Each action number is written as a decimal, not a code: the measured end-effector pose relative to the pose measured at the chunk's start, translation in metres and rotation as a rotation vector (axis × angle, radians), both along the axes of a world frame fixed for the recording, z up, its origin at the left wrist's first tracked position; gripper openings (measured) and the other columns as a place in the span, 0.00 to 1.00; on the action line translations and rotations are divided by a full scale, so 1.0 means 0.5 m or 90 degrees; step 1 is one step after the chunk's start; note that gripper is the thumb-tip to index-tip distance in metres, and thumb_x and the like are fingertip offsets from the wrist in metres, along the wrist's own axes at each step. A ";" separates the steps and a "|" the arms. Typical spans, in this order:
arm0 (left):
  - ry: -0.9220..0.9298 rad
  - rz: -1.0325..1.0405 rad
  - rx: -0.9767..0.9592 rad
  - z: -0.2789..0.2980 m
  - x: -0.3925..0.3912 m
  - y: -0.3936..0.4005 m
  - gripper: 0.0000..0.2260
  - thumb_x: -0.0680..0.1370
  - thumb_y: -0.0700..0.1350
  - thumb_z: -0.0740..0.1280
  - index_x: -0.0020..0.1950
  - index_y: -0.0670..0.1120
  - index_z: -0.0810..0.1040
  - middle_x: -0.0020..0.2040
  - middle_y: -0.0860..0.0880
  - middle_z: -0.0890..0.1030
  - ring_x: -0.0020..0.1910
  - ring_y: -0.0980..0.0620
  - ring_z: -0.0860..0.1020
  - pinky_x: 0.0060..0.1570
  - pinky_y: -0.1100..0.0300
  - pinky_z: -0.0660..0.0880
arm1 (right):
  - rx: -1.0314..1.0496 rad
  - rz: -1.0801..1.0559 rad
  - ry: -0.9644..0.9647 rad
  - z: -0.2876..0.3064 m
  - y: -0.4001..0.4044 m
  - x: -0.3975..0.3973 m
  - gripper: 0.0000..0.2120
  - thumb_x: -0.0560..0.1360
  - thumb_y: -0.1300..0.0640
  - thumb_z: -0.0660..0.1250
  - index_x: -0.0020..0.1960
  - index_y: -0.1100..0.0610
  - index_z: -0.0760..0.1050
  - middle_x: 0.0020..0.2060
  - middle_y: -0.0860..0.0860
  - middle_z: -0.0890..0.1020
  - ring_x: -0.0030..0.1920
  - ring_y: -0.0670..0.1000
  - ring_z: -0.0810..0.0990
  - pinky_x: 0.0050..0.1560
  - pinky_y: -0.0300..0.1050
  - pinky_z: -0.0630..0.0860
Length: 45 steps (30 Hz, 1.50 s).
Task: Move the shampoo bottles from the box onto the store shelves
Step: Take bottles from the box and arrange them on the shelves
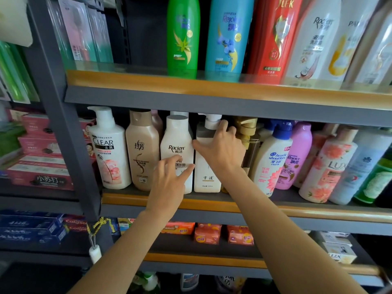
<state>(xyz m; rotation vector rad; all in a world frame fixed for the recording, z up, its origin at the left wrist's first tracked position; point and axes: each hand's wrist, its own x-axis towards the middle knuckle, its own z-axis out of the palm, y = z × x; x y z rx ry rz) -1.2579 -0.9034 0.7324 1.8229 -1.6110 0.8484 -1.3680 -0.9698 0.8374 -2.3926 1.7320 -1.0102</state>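
Observation:
A white square pump bottle point(206, 179) stands on the middle shelf point(212, 201). My right hand point(220, 149) grips its upper body just below the pump, thumb on the left edge and fingers curled round the right side. My left hand point(170, 181) is held with fingers extended, fingertips touching the front of the white Raclen bottle point(177, 145) beside it. A white Clear bottle point(109, 147) and a beige bottle point(142, 151) stand to the left. The box is out of view.
Right of the pump bottle stand a gold pump bottle point(247, 128), a Head & Shoulders bottle point(269, 164) and several pink and floral bottles. The upper shelf point(191, 81) holds tall green, blue, red and white bottles. Soap packs lie on the lower shelf. A grey upright post point(63, 115) stands at left.

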 end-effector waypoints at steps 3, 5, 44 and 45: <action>-0.008 0.004 0.008 0.000 0.002 -0.001 0.28 0.59 0.35 0.79 0.57 0.49 0.81 0.56 0.41 0.75 0.54 0.44 0.67 0.45 0.49 0.78 | -0.010 0.000 0.010 0.001 0.002 0.000 0.33 0.69 0.37 0.66 0.63 0.59 0.63 0.55 0.56 0.74 0.49 0.60 0.79 0.37 0.44 0.67; -0.012 0.005 0.011 -0.001 0.003 0.000 0.29 0.59 0.35 0.79 0.58 0.48 0.80 0.57 0.41 0.73 0.54 0.43 0.67 0.46 0.48 0.78 | -0.012 0.003 0.013 0.000 0.003 0.000 0.33 0.69 0.38 0.66 0.63 0.59 0.63 0.56 0.57 0.74 0.50 0.60 0.79 0.37 0.45 0.67; -0.063 -0.075 0.149 -0.055 -0.024 0.015 0.26 0.60 0.41 0.76 0.57 0.44 0.80 0.57 0.48 0.80 0.57 0.48 0.72 0.50 0.52 0.77 | 0.148 0.044 -0.066 -0.185 -0.006 -0.080 0.13 0.78 0.50 0.63 0.55 0.59 0.74 0.49 0.54 0.80 0.48 0.53 0.80 0.43 0.43 0.75; -0.065 -0.076 0.154 -0.056 -0.022 0.015 0.26 0.60 0.41 0.76 0.57 0.44 0.80 0.57 0.48 0.80 0.57 0.48 0.72 0.50 0.52 0.77 | 0.147 0.047 -0.060 -0.184 -0.008 -0.082 0.12 0.78 0.51 0.62 0.55 0.59 0.74 0.49 0.54 0.80 0.48 0.53 0.80 0.42 0.41 0.73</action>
